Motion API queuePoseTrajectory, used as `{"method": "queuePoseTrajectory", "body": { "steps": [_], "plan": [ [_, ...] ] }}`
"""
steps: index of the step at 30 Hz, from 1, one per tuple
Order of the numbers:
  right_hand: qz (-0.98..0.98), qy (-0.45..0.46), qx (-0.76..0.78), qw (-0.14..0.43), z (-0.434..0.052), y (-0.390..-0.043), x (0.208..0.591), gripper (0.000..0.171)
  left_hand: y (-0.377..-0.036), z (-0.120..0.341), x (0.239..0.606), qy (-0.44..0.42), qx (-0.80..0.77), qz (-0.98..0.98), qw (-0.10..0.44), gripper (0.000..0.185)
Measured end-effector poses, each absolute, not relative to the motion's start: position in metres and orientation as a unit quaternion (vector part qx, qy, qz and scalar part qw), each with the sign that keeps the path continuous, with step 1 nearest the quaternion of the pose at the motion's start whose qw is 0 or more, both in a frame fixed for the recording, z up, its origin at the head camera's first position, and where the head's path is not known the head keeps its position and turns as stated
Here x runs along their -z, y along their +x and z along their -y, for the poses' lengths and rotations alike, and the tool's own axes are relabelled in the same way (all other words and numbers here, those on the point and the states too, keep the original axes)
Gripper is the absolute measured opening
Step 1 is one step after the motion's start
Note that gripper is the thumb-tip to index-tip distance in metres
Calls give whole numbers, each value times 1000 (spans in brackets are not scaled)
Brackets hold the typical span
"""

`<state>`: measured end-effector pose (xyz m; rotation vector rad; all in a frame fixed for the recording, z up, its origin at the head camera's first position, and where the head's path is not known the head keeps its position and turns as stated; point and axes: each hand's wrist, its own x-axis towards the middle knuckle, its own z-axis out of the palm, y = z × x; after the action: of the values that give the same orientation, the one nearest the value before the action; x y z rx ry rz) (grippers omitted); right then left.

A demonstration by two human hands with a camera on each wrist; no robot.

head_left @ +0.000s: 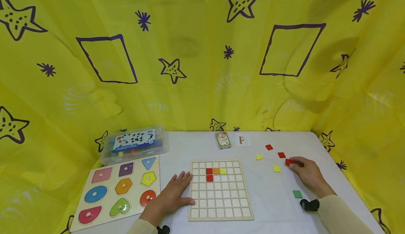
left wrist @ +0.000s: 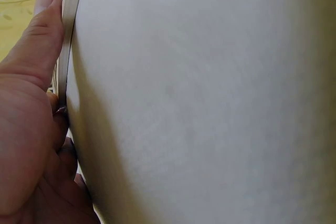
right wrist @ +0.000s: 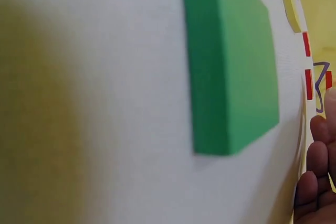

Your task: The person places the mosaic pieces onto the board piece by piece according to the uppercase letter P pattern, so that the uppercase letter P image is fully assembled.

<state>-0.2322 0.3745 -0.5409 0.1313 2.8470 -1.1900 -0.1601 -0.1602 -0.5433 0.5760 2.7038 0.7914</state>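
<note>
A wooden grid board (head_left: pixel 220 219) lies on the table; two red tiles (head_left: pixel 209 178), an orange tile (head_left: pixel 216 171) and a yellow tile (head_left: pixel 223 171) fill squares near its top. My left hand (head_left: pixel 173 196) rests along the board's left edge, its thumb at the rim and its fingers extended. Over on the right, my right hand (head_left: pixel 309 174) pinches a red square tile (head_left: pixel 288 162) between thumb and fingers. In the right wrist view this red tile (right wrist: pixel 328 80) shows at the fingertips. A green tile (right wrist: pixel 249 72) lies near that wrist.
Two red tiles, a yellow square (head_left: pixel 276 169) and a yellow rounded piece (head_left: pixel 259 157) lie loose nearby. A pattern card (head_left: pixel 243 140) and card box (head_left: pixel 223 140) sit behind the board. The knobbed shape puzzle (head_left: pixel 107 172) and clear case (head_left: pixel 135 144) occupy the left.
</note>
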Motion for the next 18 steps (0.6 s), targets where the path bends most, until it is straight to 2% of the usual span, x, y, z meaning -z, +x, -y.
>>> {"method": "queuePoseTrajectory", "body": {
  "steps": [9,18],
  "plan": [
    [-904,80,420,-9,-365,-231,541,40,-159,160,543,199,-268,-933,132,102],
    [-891,79,445,-44,-344,-226,532,35,-160,160,544,198,-269,-933,135,102]
  ]
}}
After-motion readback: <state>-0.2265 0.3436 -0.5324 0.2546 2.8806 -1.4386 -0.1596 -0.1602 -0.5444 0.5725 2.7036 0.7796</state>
